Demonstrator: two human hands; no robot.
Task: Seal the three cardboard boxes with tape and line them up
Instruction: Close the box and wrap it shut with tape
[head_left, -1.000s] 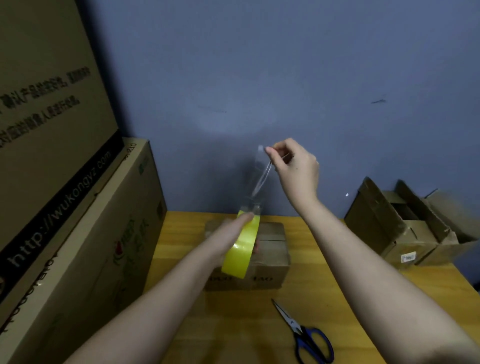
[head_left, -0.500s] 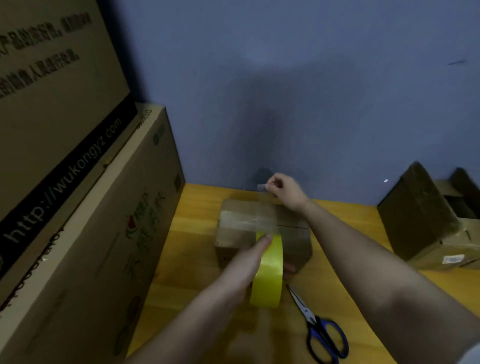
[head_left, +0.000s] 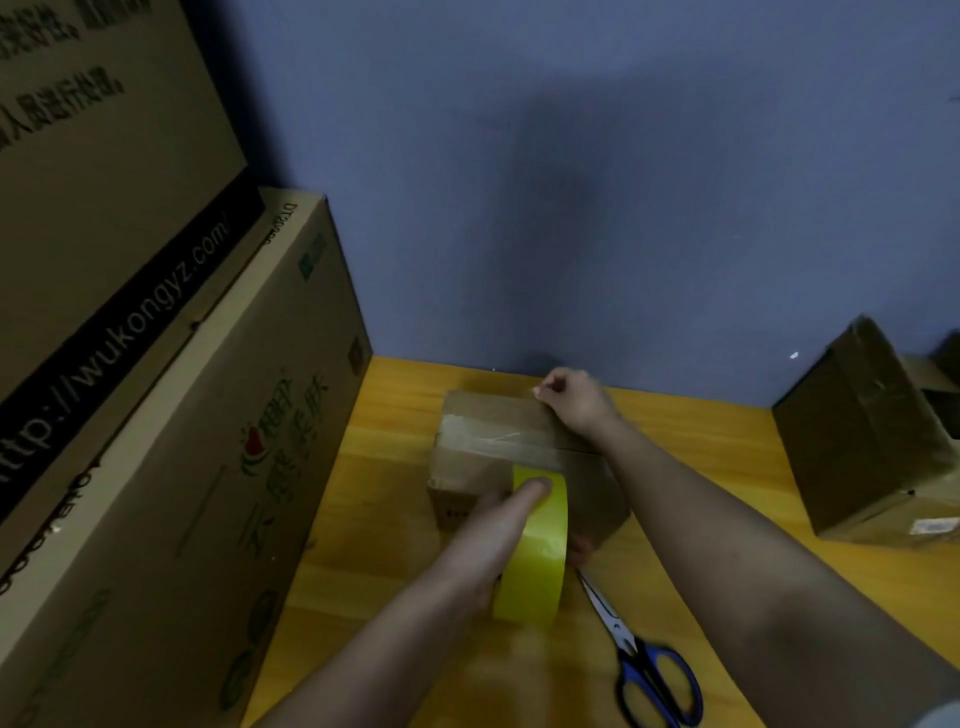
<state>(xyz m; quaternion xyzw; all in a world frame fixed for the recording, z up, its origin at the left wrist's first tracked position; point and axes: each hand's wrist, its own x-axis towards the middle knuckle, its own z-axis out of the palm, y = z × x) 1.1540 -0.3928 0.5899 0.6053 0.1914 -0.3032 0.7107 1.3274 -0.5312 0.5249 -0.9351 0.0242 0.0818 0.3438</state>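
Left hand (head_left: 498, 530) grips the yellow tape roll (head_left: 535, 551) against 1 box (head_left: 483, 441); right hand (head_left: 571, 402) apparently pinches the tape end at its far edge.

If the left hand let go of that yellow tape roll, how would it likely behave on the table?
The yellow tape roll stands on its edge, so it would probably roll or topple. A ring that narrow is likely light and rigid. The left hand grips it now.

Matt cardboard box (head_left: 483, 415), glossy yellow tape roll (head_left: 537, 551), smooth varnished wooden table (head_left: 727, 467).
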